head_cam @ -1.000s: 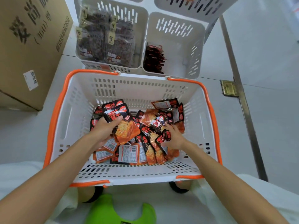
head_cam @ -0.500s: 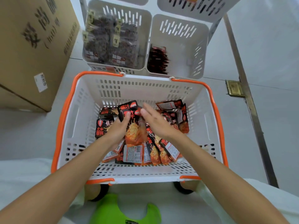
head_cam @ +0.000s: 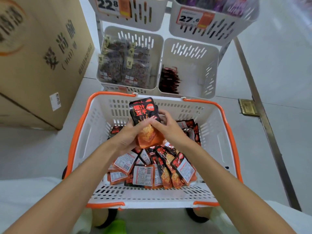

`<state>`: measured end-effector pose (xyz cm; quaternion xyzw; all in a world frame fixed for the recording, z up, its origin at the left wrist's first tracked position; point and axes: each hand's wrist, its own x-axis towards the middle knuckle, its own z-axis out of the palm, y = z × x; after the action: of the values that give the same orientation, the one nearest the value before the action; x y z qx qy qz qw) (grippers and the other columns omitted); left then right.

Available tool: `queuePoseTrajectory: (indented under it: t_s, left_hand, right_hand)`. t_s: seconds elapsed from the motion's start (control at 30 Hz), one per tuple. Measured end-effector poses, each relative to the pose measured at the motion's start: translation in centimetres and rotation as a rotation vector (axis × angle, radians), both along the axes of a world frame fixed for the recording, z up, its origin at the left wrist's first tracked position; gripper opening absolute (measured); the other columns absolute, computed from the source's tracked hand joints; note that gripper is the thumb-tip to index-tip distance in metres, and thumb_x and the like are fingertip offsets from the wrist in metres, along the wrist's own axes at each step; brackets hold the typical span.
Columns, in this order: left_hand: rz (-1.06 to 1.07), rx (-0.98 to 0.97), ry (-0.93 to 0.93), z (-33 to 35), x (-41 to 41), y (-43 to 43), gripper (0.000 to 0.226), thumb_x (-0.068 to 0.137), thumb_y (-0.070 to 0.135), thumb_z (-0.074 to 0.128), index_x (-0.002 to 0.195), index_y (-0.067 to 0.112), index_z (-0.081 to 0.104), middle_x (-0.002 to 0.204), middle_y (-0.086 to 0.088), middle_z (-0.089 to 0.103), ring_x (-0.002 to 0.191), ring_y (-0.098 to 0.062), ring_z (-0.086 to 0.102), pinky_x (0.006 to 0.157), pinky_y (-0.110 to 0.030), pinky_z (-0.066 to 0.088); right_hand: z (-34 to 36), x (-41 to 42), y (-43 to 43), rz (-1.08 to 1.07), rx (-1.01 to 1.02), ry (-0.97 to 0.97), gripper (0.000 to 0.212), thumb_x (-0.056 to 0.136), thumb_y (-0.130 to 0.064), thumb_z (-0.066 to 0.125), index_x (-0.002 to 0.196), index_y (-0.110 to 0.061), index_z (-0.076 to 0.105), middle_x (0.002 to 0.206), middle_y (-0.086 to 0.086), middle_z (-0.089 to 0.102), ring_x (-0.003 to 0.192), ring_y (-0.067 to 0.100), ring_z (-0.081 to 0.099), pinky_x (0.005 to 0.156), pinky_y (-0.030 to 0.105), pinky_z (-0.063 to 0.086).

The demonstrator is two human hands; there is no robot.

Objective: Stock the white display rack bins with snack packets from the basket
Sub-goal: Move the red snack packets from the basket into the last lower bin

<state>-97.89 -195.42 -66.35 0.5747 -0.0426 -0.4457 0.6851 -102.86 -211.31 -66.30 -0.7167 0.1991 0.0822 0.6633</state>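
Above the basket [head_cam: 79, 130] interior: left hand [head_cam: 125, 141] and right hand [head_cam: 169, 130] both grasp an upright stack of snack packets [head_cam: 143, 114]. Loose packets [head_cam: 148, 174] lie in basket below. Rack bins [head_cam: 191, 70] just beyond basket's far rim

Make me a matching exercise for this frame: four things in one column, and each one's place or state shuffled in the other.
Things:
1. cardboard box
2. lower left bin
3. lower right bin
4. snack packets

Places or states:
a. nearly empty, a few dark red packets at its left side
b. gripped by the left hand and right hand above the basket
c. stands at the far left of the view
d. packed with dark snack bags

Pairs: 1-c, 2-d, 3-a, 4-b
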Motion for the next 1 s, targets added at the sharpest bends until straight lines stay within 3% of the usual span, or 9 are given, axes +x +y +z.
queuePoseTrajectory:
  t_s: [0.07,0.17,0.33,0.47,0.6,0.73,0.8,0.9,1.0]
  left_hand:
    - [-0.023,0.156,-0.174,-0.4,1.3,-0.2,0.061,0.071,0.023,0.086,0.123,0.027,0.053,0.106,-0.001,0.073,0.103,-0.027,0.070,0.082,-0.037,0.059]
    - [-0.097,0.224,-0.265,-0.5,3.3,-0.5,0.085,0.061,0.036,0.087,0.135,0.029,0.044,0.119,0.001,0.069,0.107,-0.020,0.069,0.095,-0.042,0.055]
    - [-0.187,0.223,-0.544,1.4,6.6,-2.1,0.064,0.074,0.023,0.086,0.128,0.022,0.051,0.110,0.005,0.069,0.100,-0.006,0.068,0.083,-0.024,0.054]
    - [-0.418,0.273,-0.896,3.9,10.4,-5.2,0.084,0.079,0.025,0.083,0.144,0.031,0.031,0.123,0.013,0.063,0.111,-0.006,0.062,0.091,-0.031,0.054]
    - [-0.505,0.499,-1.204,4.8,14.2,-9.9,0.086,0.083,0.042,0.075,0.146,0.035,0.016,0.116,-0.002,0.067,0.101,-0.025,0.064,0.083,-0.046,0.053]
    - [-0.385,0.425,-1.233,3.8,16.5,-14.8,0.073,0.081,0.036,0.079,0.140,0.031,0.036,0.117,0.001,0.066,0.101,-0.021,0.063,0.084,-0.045,0.053]
    - [-0.286,0.286,-1.172,2.9,17.5,-17.3,0.071,0.077,0.033,0.083,0.137,0.028,0.045,0.131,0.001,0.058,0.112,-0.019,0.061,0.094,-0.045,0.052]
    - [-0.155,0.321,-1.159,1.2,18.9,-19.4,0.102,0.077,0.030,0.084,0.156,0.024,0.019,0.162,-0.001,0.023,0.145,-0.023,0.032,0.119,-0.036,0.030]
    - [-0.174,0.463,-1.138,-1.5,19.8,-18.8,0.117,0.080,0.037,0.080,0.158,0.022,-0.005,0.166,0.001,-0.007,0.152,-0.015,-0.005,0.124,-0.032,0.006]
  right_hand:
    - [0.8,0.2,0.0,0.011,0.186,-0.024,0.035,0.098,-0.024,0.058,0.131,-0.028,0.048,0.125,0.001,0.065,0.111,0.019,0.065,0.097,0.040,0.053]
    - [2.3,0.8,-0.2,0.118,0.277,-0.033,0.041,0.099,-0.026,0.057,0.135,-0.038,0.041,0.131,-0.002,0.062,0.118,0.020,0.062,0.100,0.040,0.051]
    - [4.5,2.4,-3.3,0.187,0.039,-0.111,0.083,0.088,-0.019,0.074,0.150,-0.033,0.021,0.142,-0.002,0.050,0.124,0.011,0.056,0.107,0.037,0.046]
    - [6.9,5.0,-8.3,0.163,-0.156,-0.194,0.117,0.073,-0.010,0.086,0.153,-0.043,0.008,0.141,-0.005,0.047,0.123,0.006,0.055,0.102,0.029,0.049]
    - [7.2,7.5,-12.0,0.122,-0.197,-0.194,0.094,0.073,-0.002,0.083,0.146,-0.037,0.034,0.127,0.001,0.055,0.112,0.019,0.064,0.090,0.042,0.058]
    - [5.1,10.4,-14.9,-0.084,-0.411,-0.331,0.037,0.075,-0.004,0.080,0.103,-0.020,0.061,0.095,0.002,0.068,0.093,0.020,0.067,0.083,0.051,0.056]
    - [4.1,11.2,-16.2,-0.195,-0.559,-0.386,0.026,0.079,-0.004,0.077,0.090,-0.017,0.057,0.080,-0.005,0.062,0.075,0.008,0.061,0.072,0.039,0.053]
    - [2.9,11.8,-18.4,-0.374,-0.690,-0.501,0.025,0.084,-0.006,0.074,0.094,-0.020,0.056,0.082,-0.017,0.061,0.074,-0.012,0.057,0.066,0.009,0.043]
    - [0.5,14.0,-20.7,-0.465,-0.792,-0.537,0.023,0.088,-0.010,0.071,0.109,-0.014,0.063,0.101,-0.004,0.067,0.085,-0.009,0.058,0.078,0.003,0.043]
